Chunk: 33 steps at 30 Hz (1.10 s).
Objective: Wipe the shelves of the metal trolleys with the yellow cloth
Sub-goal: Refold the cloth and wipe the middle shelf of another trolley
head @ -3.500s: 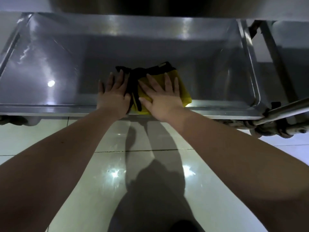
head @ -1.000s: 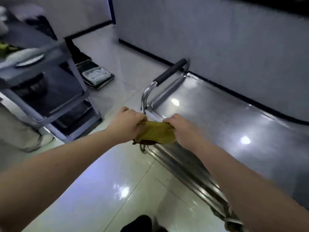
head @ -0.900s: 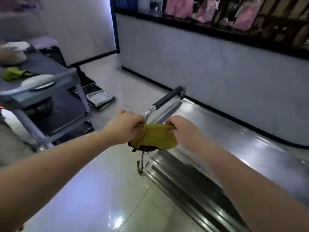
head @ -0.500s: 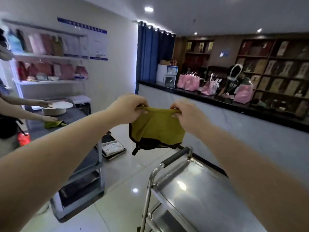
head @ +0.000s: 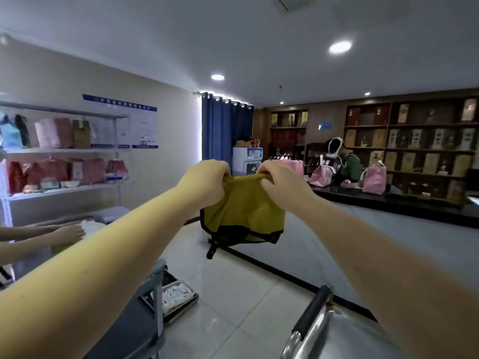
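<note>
The yellow cloth [head: 243,208] with a black edge hangs in the air in front of me, held by its top edge. My left hand [head: 204,182] pinches the top left corner and my right hand [head: 281,181] pinches the top right, both arms stretched out. The metal trolley [head: 334,338] shows only at the bottom right: a corner of its top shelf and its black-gripped handle [head: 311,312], well below the cloth.
A grey trolley [head: 137,322] stands at the lower left, with a tray [head: 178,299] on the floor behind it. Another person's hands [head: 64,233] work at the far left. A long dark-topped counter [head: 388,203] with pink bags runs along the right; a person stands behind it.
I went from wiping the low shelf with both hands flat on the cloth to lifting it up. My view rose, and the cloth now hangs spread between both hands.
</note>
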Tool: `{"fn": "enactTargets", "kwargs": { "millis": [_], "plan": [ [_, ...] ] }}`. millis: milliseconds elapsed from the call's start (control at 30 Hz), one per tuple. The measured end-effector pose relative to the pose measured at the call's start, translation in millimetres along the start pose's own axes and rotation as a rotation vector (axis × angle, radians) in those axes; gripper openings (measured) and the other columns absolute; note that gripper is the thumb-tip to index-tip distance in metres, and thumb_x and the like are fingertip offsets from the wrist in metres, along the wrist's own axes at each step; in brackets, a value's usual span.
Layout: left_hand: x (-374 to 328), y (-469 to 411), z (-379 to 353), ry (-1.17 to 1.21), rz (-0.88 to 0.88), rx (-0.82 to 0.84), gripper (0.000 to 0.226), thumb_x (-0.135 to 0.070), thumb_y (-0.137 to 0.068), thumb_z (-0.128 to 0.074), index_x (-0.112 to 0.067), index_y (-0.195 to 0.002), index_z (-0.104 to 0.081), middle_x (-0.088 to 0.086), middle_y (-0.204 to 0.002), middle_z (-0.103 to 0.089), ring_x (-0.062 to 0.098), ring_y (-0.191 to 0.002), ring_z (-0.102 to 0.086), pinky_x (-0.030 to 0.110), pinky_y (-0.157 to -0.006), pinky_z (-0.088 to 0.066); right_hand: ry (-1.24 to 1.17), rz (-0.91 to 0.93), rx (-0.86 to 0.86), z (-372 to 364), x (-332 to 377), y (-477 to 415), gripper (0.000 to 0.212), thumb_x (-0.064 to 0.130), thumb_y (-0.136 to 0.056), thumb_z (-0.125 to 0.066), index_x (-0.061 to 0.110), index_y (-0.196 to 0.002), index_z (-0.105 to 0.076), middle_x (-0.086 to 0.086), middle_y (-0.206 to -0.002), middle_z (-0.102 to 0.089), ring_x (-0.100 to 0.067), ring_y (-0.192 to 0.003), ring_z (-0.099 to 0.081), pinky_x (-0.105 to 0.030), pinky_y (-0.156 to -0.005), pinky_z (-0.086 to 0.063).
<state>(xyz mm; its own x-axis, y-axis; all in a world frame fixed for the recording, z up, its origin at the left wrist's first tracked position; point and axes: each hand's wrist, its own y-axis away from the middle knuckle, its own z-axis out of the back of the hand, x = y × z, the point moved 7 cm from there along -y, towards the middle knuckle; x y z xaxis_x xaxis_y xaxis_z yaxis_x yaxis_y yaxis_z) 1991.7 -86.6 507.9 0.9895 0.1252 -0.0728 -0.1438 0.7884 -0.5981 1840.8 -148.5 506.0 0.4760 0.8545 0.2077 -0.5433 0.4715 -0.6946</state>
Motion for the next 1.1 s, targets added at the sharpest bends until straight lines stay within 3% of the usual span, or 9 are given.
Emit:
{"fn": "enactTargets", "kwargs": {
  "millis": [100,200,333,467,567,700,900,1100],
  "plan": [
    [34,-27,-23,0.083,0.000,0.019,0.034,-0.005,-0.090,-0.048,-0.025,-0.116,-0.058,0.000,-0.110,-0.060,0.022,-0.094,-0.053,0.037,-0.085,-0.048,0.042,-0.038,-0.007,-34,1,-37,0.013,0.016,-0.093,-0.045,0.019,-0.093,-0.058,0.008,-0.089,-0.055,-0.011,-0.085,-0.051,-0.035,-0.072,-0.048],
    [61,-55,-52,0.163,-0.074,0.043,0.031,-0.021,-0.092,-0.048,-0.029,-0.121,-0.058,-0.003,-0.117,-0.061,0.023,-0.105,-0.055,0.047,-0.095,-0.046,0.079,-0.110,-0.012,-64,-14,-68,0.012,0.017,-0.094,-0.046,0.020,-0.092,-0.057,0.009,-0.089,-0.054,-0.011,-0.084,-0.052,-0.034,-0.072,-0.049],
    [83,-99,-95,0.243,-0.176,0.014,0.022,-0.047,-0.090,-0.056,-0.036,-0.109,-0.063,-0.014,-0.100,-0.061,0.014,-0.099,-0.057,0.042,-0.091,-0.044,0.131,-0.166,-0.014,-97,-45,-100,0.011,0.018,-0.095,-0.047,0.022,-0.091,-0.056,0.010,-0.088,-0.053,-0.010,-0.081,-0.052,-0.031,-0.068,-0.047],
    [86,-160,-145,0.271,-0.203,0.048,0.018,-0.044,-0.094,-0.057,-0.033,-0.108,-0.063,-0.010,-0.102,-0.059,0.018,-0.100,-0.058,0.045,-0.093,-0.045,0.201,-0.201,-0.003,-116,-88,-125,0.010,0.015,-0.095,-0.049,0.021,-0.092,-0.057,0.008,-0.092,-0.055,-0.011,-0.083,-0.053,-0.032,-0.071,-0.048],
    [72,-215,-183,0.279,-0.298,0.066,0.019,-0.036,-0.098,-0.053,-0.027,-0.113,-0.060,-0.004,-0.113,-0.060,0.021,-0.103,-0.057,0.049,-0.098,-0.041,0.237,-0.219,0.006,-122,-135,-141,0.009,0.014,-0.097,-0.053,0.019,-0.099,-0.059,0.005,-0.101,-0.057,-0.012,-0.093,-0.053,-0.032,-0.079,-0.047],
    [42,-280,-232,0.178,-0.504,-0.051,0.022,-0.038,-0.101,-0.044,-0.025,-0.113,-0.058,-0.004,-0.109,-0.060,0.020,-0.099,-0.060,0.044,-0.097,-0.034,0.273,-0.257,0.022,-128,-212,-164,0.014,0.013,-0.097,-0.052,0.018,-0.109,-0.059,0.002,-0.113,-0.057,-0.016,-0.103,-0.053,-0.037,-0.089,-0.046],
    [-3,-377,-325,0.151,-0.671,-0.046,0.029,-0.042,-0.100,-0.043,-0.027,-0.119,-0.059,-0.005,-0.116,-0.062,0.019,-0.104,-0.060,0.046,-0.106,-0.027,0.357,-0.341,0.030,-141,-339,-198,0.013,0.013,-0.096,-0.055,0.021,-0.105,-0.059,0.005,-0.109,-0.057,-0.013,-0.099,-0.054,-0.033,-0.087,-0.046],
    [-62,-449,-436,0.130,-0.831,-0.062,0.023,-0.038,-0.101,-0.044,-0.029,-0.116,-0.058,-0.007,-0.112,-0.061,0.017,-0.099,-0.059,0.039,-0.098,-0.027,0.406,-0.525,0.043,-176,-467,-206,0.021,0.006,-0.094,-0.051,0.023,-0.104,-0.060,0.008,-0.103,-0.053,-0.013,-0.095,-0.053,-0.028,-0.078,-0.043]
  ]
}}
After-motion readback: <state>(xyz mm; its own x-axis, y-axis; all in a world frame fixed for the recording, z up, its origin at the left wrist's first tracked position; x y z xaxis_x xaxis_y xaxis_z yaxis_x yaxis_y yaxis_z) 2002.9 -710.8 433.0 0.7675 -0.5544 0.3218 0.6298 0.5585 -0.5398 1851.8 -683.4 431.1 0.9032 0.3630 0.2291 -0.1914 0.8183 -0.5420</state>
